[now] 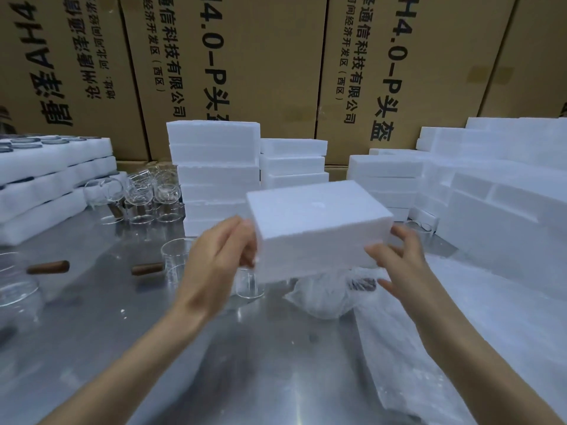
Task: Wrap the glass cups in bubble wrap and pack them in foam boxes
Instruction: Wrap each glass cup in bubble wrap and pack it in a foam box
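Since foam weighs almost nothing and crumbles at its edges, the foam box [319, 228] held up over the middle of the steel table [245, 378] is best carried as it is now, by its two short ends, with light pressure and no squeezing at the corners. It is stiff but dents easily, I judge. Far behind it stand foam stacks [214, 173], with more piled at far right and trays at far left. At near right lies the bubble wrap [445, 317], soft, limp and slippery; a wrapped bundle [322, 299] sits on the table just under the box. The left hand [221, 256] grasps the box's left end, fingers curled round its edge; the right hand [399, 256] grasps the right end, thumb on the near face. Bare glass cups [147, 194] cluster at far left of the stacks, others nearer: hard, smooth, breakable, best taken round the body, not the rim.
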`<state>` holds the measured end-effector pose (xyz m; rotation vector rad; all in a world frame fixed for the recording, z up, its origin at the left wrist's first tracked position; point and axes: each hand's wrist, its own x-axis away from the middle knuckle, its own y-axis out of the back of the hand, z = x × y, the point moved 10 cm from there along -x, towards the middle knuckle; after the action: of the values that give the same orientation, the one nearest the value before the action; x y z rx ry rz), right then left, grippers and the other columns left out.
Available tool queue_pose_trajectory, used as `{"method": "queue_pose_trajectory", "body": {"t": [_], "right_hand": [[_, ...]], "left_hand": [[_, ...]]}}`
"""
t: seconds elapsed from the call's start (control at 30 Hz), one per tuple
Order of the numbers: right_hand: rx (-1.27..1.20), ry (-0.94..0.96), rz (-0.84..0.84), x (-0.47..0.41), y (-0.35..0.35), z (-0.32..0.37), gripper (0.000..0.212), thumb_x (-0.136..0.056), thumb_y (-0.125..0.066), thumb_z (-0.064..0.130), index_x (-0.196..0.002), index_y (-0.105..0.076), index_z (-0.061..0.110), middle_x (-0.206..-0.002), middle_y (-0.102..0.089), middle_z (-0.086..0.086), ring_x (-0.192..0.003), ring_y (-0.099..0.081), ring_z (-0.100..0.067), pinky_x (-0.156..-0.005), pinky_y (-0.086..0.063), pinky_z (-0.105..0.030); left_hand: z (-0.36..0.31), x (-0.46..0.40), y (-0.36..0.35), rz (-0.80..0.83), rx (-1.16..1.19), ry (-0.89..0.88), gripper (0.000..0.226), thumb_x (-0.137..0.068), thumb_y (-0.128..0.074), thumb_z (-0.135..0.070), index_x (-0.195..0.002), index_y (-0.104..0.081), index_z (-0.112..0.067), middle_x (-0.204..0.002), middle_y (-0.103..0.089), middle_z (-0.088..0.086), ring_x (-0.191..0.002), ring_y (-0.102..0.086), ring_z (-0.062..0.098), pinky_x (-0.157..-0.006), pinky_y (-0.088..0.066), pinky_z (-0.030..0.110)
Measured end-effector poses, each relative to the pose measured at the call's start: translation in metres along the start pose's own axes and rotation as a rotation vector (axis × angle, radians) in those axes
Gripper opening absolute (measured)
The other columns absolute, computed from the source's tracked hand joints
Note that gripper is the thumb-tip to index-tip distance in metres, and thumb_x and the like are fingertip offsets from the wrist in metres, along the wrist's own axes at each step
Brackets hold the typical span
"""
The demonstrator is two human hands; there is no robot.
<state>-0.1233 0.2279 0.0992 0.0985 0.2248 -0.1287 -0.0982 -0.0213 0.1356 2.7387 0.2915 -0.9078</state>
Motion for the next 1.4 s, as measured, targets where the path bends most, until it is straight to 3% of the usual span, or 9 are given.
{"method": "queue_pose_trajectory", "body": {"t": [0.2,0.43,0.63,0.9,1.07,1.2,1.27,1.3,1.4], "right_hand": [[0.043,0.045,0.113,0.081,-0.016,-0.006,0.048,-0.083,-0.062,0.023,-0.108,-0.033,0.052,-0.109,-0.048,0.020,-0.089,-0.051,0.013,-0.064,-0.043,-0.007],[0.150,0.007,0.161,0.124,-0.038,-0.036,0.068,-0.067,-0.076,0.011,-0.107,-0.035,0.049,-0.105,-0.047,0.019,-0.088,-0.051,0.006,-0.065,-0.047,-0.017],[0.286,-0.057,0.247,0.127,-0.046,-0.047,0.068,-0.071,-0.073,0.025,-0.105,-0.021,0.053,-0.107,-0.043,0.019,-0.079,-0.055,0.004,-0.070,-0.043,-0.008],[0.307,-0.113,0.285,0.095,-0.045,-0.048,0.062,-0.081,-0.063,0.033,-0.114,-0.012,0.047,-0.124,-0.038,0.010,-0.106,-0.051,-0.006,-0.095,-0.042,-0.028],[0.332,-0.161,0.346,0.090,-0.036,-0.039,0.060,-0.082,-0.059,0.039,-0.126,-0.018,0.041,-0.114,-0.040,0.026,-0.095,-0.052,0.008,-0.082,-0.044,-0.020],[0.455,-0.018,0.160,0.062,0.007,0.000,0.038,-0.081,-0.053,0.045,-0.118,-0.044,0.042,-0.116,-0.052,0.026,-0.095,-0.054,0.006,-0.082,-0.048,-0.030],[0.597,0.046,0.062,0.039,0.021,0.012,0.034,-0.088,-0.054,0.038,-0.121,-0.050,0.034,-0.121,-0.056,0.015,-0.100,-0.054,-0.003,-0.074,-0.043,-0.026],[0.680,0.060,0.049,0.027,0.022,0.012,0.037,-0.089,-0.055,0.037,-0.125,-0.050,0.029,-0.125,-0.055,0.011,-0.104,-0.053,-0.008,-0.076,-0.041,-0.026],[0.865,0.054,0.096,-0.003,0.012,-0.003,0.048,-0.088,-0.059,0.038,-0.133,-0.046,0.024,-0.134,-0.051,0.001,-0.118,-0.048,-0.019,-0.091,-0.040,-0.033]], "left_hand": [[-0.010,0.065,0.034,0.009,-0.028,-0.129,0.042,-0.084,-0.044,-0.045,-0.054,-0.054,-0.017,-0.047,-0.049,-0.001,-0.045,-0.046,0.005,-0.046,-0.037,0.014],[0.023,0.101,0.080,-0.080,0.001,-0.010,0.070,-0.079,-0.050,-0.049,-0.064,-0.052,0.020,-0.060,-0.054,0.033,-0.052,-0.050,0.040,-0.046,-0.035,0.043],[0.026,0.099,0.069,-0.007,-0.155,0.115,0.054,-0.073,-0.051,-0.057,-0.047,-0.040,-0.010,-0.047,-0.034,-0.005,-0.046,-0.029,0.011,-0.050,-0.021,0.038],[0.041,0.067,0.045,0.009,-0.232,0.210,0.049,-0.076,-0.051,-0.050,-0.040,-0.037,-0.019,-0.038,-0.035,-0.003,-0.039,-0.029,0.007,-0.042,-0.023,0.020],[0.045,0.058,0.049,0.012,-0.220,0.213,0.059,-0.072,-0.052,-0.063,-0.040,-0.040,-0.015,-0.038,-0.041,-0.001,-0.039,-0.038,0.012,-0.043,-0.031,0.022],[0.015,0.040,0.070,-0.080,-0.247,0.004,0.060,-0.068,-0.054,-0.071,-0.066,-0.049,-0.011,-0.062,-0.050,-0.007,-0.058,-0.045,0.011,-0.056,-0.033,0.023],[0.009,0.036,0.045,0.157,-0.278,-0.001,0.070,-0.058,-0.055,-0.084,-0.104,-0.056,-0.032,-0.105,-0.056,-0.026,-0.098,-0.053,-0.007,-0.077,-0.035,0.011],[0.009,0.039,0.028,0.316,-0.322,-0.002,0.080,-0.052,-0.053,-0.089,-0.120,-0.046,-0.046,-0.125,-0.043,-0.037,-0.117,-0.040,-0.017,-0.087,-0.030,0.007],[0.015,0.048,0.003,0.542,-0.416,-0.034,0.096,-0.048,-0.062,-0.084,-0.132,-0.021,-0.064,-0.139,-0.013,-0.047,-0.130,-0.013,-0.025,-0.100,-0.019,0.006]]}}
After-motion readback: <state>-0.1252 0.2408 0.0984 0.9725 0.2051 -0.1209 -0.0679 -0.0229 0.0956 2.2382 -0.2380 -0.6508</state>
